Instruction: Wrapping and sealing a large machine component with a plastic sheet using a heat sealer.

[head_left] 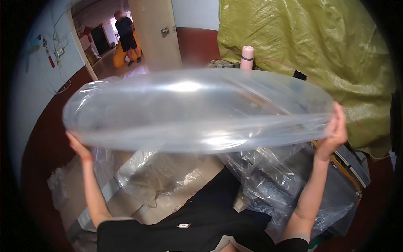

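Note:
A large clear plastic bag (pixel 189 111) is stretched wide between my raised hands, puffed into a long rounded shape. At its left end, my left hand (pixel 78 148) grips the edge, the fingers partly hidden by the film. My right hand (pixel 334 133) is closed on the opposite end, fingers pointing up along the edge. Below the bag, crumpled clear plastic sheeting (pixel 157 176) hangs on the left. More clear plastic (pixel 273 176) lies bunched at the right, near my body.
A pink bottle (pixel 247 58) stands beyond the bag. An olive-yellow tarp (pixel 302 33) drapes the back right. Metal rails (pixel 348 166) lie beside my right forearm. An open door (pixel 157 29) leads to another room, where a person (pixel 125 31) stands.

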`<action>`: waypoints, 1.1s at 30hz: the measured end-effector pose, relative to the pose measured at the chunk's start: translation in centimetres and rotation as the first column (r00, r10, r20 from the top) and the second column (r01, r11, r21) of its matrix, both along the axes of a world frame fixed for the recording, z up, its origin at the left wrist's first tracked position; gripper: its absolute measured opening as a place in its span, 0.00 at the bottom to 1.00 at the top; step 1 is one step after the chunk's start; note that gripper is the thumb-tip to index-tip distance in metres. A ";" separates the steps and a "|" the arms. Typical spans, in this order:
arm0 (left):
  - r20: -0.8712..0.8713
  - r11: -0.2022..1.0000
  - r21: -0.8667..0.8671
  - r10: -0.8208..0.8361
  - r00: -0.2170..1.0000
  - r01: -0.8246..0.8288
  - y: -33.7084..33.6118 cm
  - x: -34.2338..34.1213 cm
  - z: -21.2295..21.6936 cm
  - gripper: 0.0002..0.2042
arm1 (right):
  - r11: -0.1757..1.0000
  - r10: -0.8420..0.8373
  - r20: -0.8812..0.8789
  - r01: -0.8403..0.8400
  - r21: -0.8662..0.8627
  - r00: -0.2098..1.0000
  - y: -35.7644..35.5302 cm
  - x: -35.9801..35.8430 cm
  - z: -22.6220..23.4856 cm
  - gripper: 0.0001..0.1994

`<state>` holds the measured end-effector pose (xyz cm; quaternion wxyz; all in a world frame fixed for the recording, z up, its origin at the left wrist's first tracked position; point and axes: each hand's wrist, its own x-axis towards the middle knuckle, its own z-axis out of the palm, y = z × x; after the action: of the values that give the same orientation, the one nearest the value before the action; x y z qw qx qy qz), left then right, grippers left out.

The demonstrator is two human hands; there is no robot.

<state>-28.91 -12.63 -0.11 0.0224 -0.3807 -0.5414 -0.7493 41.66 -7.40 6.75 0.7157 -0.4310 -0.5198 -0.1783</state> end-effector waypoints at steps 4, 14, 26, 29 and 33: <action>-0.097 -0.309 -0.730 -0.836 0.541 -0.610 -6.6 1.1 -18.1 0.29 | 0.871 0.088 0.417 0.133 -0.473 0.905 -0.4 0.2 -6.2 0.13; -0.550 0.614 -0.756 -0.784 0.289 0.228 9.0 27.1 -0.7 0.06 | 0.697 0.391 -0.426 -0.565 -0.441 0.816 -6.8 5.1 -8.9 0.12; 0.221 -0.453 -0.771 -0.849 -0.480 0.448 14.6 68.1 -5.9 0.30 | 0.923 0.086 0.635 0.178 -0.341 0.768 -18.7 7.9 -9.5 0.18; 0.568 -0.776 -0.551 -0.618 -0.543 0.307 12.0 70.7 -7.6 0.17 | 0.816 0.049 0.666 0.354 -0.456 0.744 -22.3 9.5 -10.4 0.17; 0.447 -0.661 -0.528 -0.750 -0.488 0.532 9.0 72.2 -6.5 0.06 | 0.710 -0.221 0.395 0.424 -0.562 0.892 -23.4 11.9 -11.9 0.21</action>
<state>43.28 -3.66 -6.62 -0.6667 -0.7314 -0.1304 -0.0590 53.52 -30.83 -5.19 0.3976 -0.6995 -0.5662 -0.1788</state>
